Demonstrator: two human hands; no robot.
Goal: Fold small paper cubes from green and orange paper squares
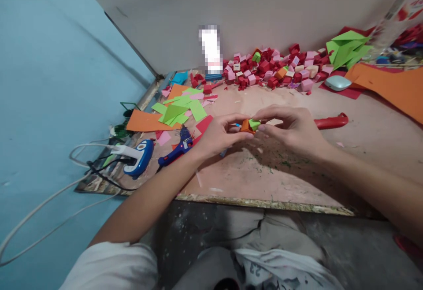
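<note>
Between my two hands, above the middle of the table, is a small folded orange paper piece (245, 127) with a green paper piece (254, 124) against its right side. My left hand (222, 135) pinches the orange piece from the left, thumb below and fingers above. From the right, my right hand (291, 129) pinches the green piece between thumb and fingertips. A blue glue gun (178, 148) lies left of my left hand, near its wrist. Behind my right hand a red-handled tool (331, 121) lies on the table; its other end is hidden.
Many small red and pink paper cubes (264, 67) are heaped along the wall. Cut green paper strips (180, 109) and orange sheets (145, 120) lie at left. A blue power strip (140, 160) with cables sits at the left edge. A pale computer mouse (337, 83) rests at right.
</note>
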